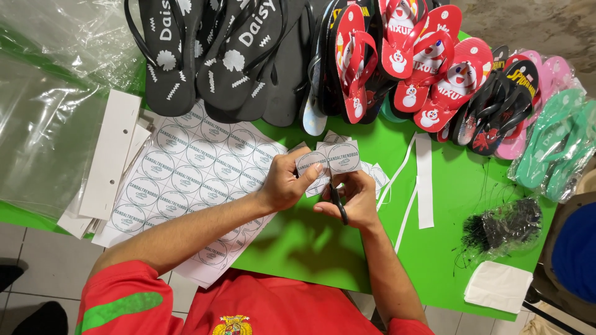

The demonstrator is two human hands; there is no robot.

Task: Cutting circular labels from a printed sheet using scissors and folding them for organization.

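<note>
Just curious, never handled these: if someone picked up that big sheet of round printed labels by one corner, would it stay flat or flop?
Probably flop: the label sheet looks like thin paper lying flat on the green table. It likely weighs little, so a light push might slide it. The strip in the left hand seems to hold its shape only because it is short.

A bright green table [447, 205] carried the goods: black flip-flops [211, 56] at its far edge, red pairs [428, 68] beside them, then pink and mint-green pairs [555, 139] to the right. Printed sheets of round labels [198, 167] lay at left beside white card strips [112, 155]. Cut paper strips [424, 180], a bag of black ties [503, 226] and a white napkin [498, 285] lay at right.
</note>
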